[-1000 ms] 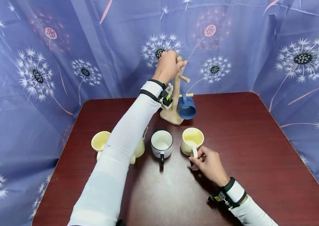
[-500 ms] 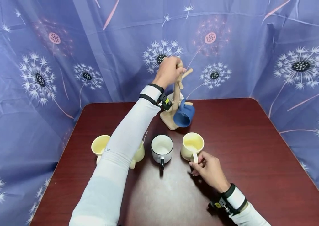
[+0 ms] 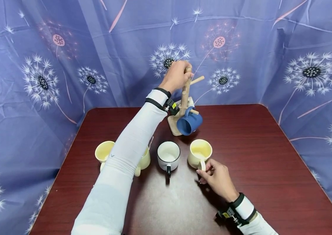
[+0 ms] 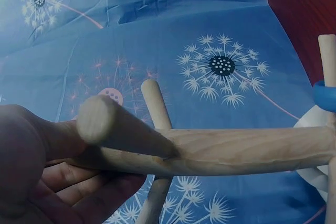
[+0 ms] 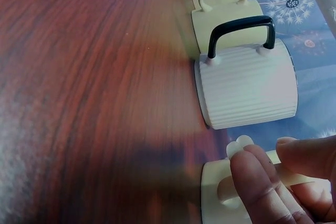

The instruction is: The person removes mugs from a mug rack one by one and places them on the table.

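Note:
My left hand (image 3: 177, 75) grips the top of a wooden mug tree (image 3: 185, 94), its fingers wrapped round the post among the pegs in the left wrist view. From a lower peg hangs a blue mug (image 3: 189, 122), tilted with its mouth toward me. Behind the post a white mug (image 4: 313, 145) shows in part. With thumb and fingers my right hand (image 3: 217, 178) pinches the handle of a pale yellow mug (image 3: 200, 153) standing upright on the table. Beside it stands a white ribbed mug (image 5: 249, 85) with a black handle.
Two more yellow mugs stand to the left, one yellow mug (image 3: 104, 151) at the far end and another yellow mug (image 3: 144, 160) partly behind my left sleeve (image 3: 116, 169). A dark red table (image 3: 257, 147) carries everything. Blue dandelion-print cloth (image 3: 242, 32) hangs behind and at both sides.
My left hand has turned the mug tree, so its pegs point differently and the blue mug has swung left and nearer. My right hand keeps its hold on the yellow mug's handle.

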`<action>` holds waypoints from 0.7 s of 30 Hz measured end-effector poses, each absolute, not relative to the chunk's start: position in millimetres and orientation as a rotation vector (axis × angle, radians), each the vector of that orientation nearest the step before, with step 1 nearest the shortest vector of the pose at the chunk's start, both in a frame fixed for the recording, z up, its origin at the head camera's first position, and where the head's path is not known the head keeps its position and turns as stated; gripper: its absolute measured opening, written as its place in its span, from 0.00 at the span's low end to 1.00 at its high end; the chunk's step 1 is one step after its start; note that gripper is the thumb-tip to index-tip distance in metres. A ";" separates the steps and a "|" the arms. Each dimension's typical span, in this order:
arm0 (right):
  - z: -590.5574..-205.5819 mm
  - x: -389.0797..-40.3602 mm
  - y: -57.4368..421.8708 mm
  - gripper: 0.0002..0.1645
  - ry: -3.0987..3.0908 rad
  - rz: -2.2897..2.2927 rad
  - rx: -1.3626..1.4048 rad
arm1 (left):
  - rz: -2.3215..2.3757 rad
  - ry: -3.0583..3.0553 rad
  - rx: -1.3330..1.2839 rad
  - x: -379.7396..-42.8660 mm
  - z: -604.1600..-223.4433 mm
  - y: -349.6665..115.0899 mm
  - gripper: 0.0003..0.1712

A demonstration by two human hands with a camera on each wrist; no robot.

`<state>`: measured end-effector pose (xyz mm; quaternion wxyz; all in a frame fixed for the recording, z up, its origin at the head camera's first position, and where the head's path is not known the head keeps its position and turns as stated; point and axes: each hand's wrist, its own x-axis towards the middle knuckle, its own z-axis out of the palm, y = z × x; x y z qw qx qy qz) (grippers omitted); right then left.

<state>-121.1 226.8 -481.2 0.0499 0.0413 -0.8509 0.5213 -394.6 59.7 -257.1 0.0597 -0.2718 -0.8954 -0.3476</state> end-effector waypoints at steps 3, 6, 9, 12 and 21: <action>-481.9 -121.3 227.1 0.16 -2.584 1.592 0.133 | -1.073 -2.710 -0.837 -394.9 -257.1 59.3 0.25; -482.4 -121.3 227.1 0.16 -2.579 1.595 0.133 | -1.080 -2.713 -0.843 -395.4 -257.0 58.4 0.24; -482.0 -120.1 227.8 0.16 -2.580 1.593 0.123 | -1.088 -2.726 -0.850 -395.5 -257.3 58.8 0.21; -481.2 -118.5 228.0 0.16 -2.578 1.600 0.120 | -1.104 -2.745 -0.852 -395.6 -257.5 58.9 0.16; -480.5 -120.5 227.3 0.16 -2.582 1.584 0.118 | -1.057 -2.754 -0.913 -399.0 -256.5 54.6 0.08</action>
